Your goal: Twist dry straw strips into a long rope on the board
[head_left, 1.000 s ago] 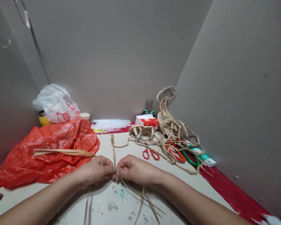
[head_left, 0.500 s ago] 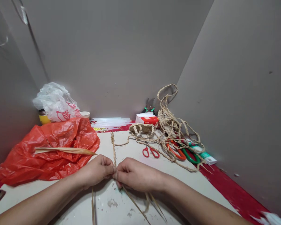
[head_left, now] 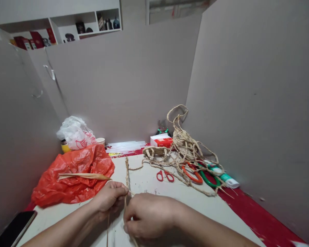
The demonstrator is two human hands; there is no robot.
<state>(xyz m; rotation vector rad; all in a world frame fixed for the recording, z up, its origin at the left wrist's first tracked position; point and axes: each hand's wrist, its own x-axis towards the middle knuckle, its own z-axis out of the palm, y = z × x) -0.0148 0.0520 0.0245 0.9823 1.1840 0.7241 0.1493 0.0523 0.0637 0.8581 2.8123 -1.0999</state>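
A thin straw braid [head_left: 127, 174] runs down the middle of the pale board, joined at its top to a long braided cord. My left hand [head_left: 112, 196] is closed, thumb and finger pinching the braid's lower end. Just to the right and lower, my right hand [head_left: 150, 214] is closed around a loose fibre strand [head_left: 125, 205] that comes from the braid. Another thin strand [head_left: 107, 228] hangs below my left hand. The right fingertips are partly hidden by the hand itself.
On the left, a flat dry leaf strip [head_left: 84, 176] lies on a red plastic bag [head_left: 74, 192]; a phone [head_left: 14, 230] is nearer. To the right are tangled braided cord [head_left: 185, 145], red-handled scissors [head_left: 169, 176], orange handles [head_left: 192, 175] and a green-white tube [head_left: 230, 181]. Grey panels surround the table.
My right hand has moved down and away from the left, drawing a strand along. The left keeps its pinch on the braid. The camera has tilted up, bringing shelves into view.
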